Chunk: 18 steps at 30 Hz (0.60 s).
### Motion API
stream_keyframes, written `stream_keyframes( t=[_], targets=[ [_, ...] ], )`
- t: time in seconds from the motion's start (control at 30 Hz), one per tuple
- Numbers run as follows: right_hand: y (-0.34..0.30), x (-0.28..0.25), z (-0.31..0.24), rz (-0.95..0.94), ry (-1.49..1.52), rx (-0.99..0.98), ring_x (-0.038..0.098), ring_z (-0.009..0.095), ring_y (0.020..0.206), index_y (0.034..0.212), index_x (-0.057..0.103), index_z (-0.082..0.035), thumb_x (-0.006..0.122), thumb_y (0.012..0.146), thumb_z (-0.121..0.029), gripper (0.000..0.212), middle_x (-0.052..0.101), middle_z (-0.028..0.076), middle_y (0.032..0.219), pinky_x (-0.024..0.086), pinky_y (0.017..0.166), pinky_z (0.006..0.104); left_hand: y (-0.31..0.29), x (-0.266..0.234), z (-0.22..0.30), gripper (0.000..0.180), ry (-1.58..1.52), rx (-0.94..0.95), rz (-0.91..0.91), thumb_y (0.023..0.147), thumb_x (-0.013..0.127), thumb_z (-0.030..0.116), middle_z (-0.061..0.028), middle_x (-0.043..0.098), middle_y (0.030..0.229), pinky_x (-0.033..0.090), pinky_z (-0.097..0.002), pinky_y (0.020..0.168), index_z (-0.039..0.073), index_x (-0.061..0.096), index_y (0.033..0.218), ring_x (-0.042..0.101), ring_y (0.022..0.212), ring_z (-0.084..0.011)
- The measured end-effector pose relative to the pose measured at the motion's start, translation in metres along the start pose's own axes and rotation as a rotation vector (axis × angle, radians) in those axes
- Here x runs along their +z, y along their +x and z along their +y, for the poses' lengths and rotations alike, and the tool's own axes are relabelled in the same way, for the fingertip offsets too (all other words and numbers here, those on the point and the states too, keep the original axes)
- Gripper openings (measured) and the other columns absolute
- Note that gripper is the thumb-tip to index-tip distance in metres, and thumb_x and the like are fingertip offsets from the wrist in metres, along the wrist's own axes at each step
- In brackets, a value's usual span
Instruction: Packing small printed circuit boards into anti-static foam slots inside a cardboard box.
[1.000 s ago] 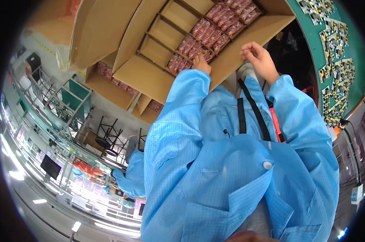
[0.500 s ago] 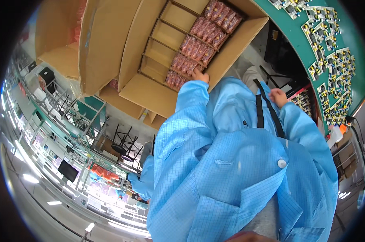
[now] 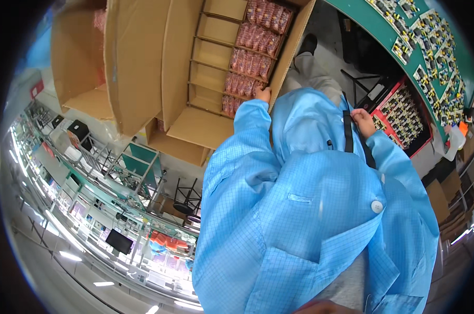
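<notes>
My left hand point(image 3: 263, 94) is at the near end of the filled column in a divided cardboard box point(image 3: 197, 125), its fingers bent down against the lower rows of pink bubble-wrap packets point(image 3: 251, 62). What its fingertips grip, if anything, is hidden. The packets stand in rows between thin dividers, while the cells on their left show bare cardboard. Beside the black strap point(image 3: 348, 131) on my blue coat, my right hand point(image 3: 363, 122) is held low with its fingers curled in at the coat's edge. Anything between those fingers is too small to make out.
Another open carton point(image 3: 80, 57) stands on the left. A green table point(image 3: 352, 11) at the right bears many small circuit boards point(image 3: 440, 57); below its edge is a red tray point(image 3: 430, 142) of more boards. A stool point(image 3: 183, 208) stands at lower left.
My view has turned, so the box appears farther left and more of the red tray shows. My left hand stays by the near packets. My right hand has come close to the strap.
</notes>
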State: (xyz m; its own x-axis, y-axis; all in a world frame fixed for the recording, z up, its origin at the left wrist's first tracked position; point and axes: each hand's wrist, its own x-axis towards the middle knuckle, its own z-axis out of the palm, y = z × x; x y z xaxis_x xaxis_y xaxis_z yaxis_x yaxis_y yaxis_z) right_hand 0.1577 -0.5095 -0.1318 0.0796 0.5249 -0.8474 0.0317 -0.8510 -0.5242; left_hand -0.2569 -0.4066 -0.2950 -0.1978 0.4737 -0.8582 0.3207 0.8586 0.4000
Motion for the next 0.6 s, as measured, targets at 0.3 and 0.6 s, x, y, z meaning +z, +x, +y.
stream_keyframes(
  t=[0.3, 0.6],
  targets=[
    [-0.004, 0.010, 0.012, 0.139, 0.130, 0.070, 0.056, 0.008, 0.075, 0.104, 0.058, -0.010, 0.050, 0.094, -0.022, 0.019, 0.066, 0.003, 0.093, 0.045, 0.070, 0.0230, -0.057, -0.058, -0.035, 0.073, 0.123, 0.291, 0.024, 0.075, 0.061, 0.024, -0.0315, 0.038, 0.135, 0.028, -0.0414, 0.108, -0.005, 0.034, 0.137, 0.035, 0.127, -0.0430],
    [0.017, 0.023, 0.016, 0.191, 0.315, 0.054, 0.060, 0.016, 0.078, 0.100, 0.060, -0.005, 0.053, 0.089, -0.018, 0.018, 0.065, 0.009, 0.090, 0.050, 0.074, 0.0280, -0.073, -0.074, -0.073, 0.046, 0.921, 0.960, 0.014, 0.092, 0.046, 0.021, -0.0206, 0.037, 0.140, 0.011, -0.0584, 0.110, 0.012, 0.040, 0.136, 0.018, 0.135, -0.0466]
  ],
)
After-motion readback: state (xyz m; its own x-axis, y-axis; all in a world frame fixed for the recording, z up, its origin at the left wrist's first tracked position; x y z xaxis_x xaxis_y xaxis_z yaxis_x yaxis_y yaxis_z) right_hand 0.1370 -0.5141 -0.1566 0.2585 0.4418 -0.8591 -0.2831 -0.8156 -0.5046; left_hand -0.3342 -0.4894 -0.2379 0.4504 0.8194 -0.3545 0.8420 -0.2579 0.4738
